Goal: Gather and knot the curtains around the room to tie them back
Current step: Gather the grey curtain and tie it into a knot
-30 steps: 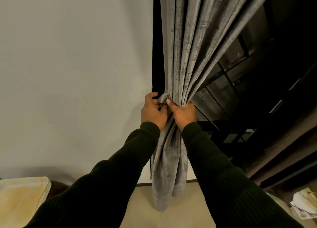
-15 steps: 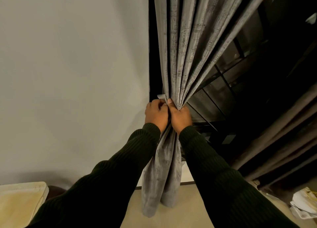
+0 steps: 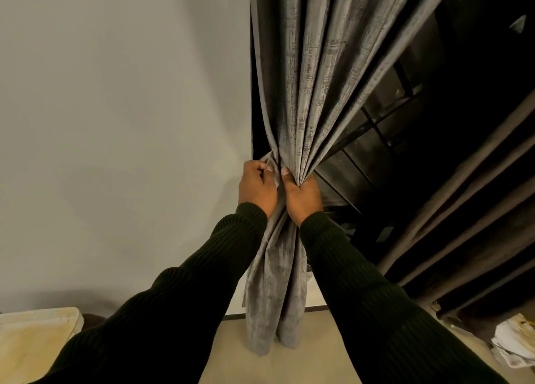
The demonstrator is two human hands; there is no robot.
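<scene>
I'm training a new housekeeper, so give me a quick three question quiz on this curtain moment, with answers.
1. True or false: both hands hold the grey curtain at one gathered point.
2. Which side of the gathered curtain is the plain wall on? A) left B) right
3. Fill in: below the grip, the curtain's tail hangs loose, with no ____ visible in it.

Key: 1. True; the left hand and right hand sit side by side on the bunch. 2. A. 3. knot.
</scene>
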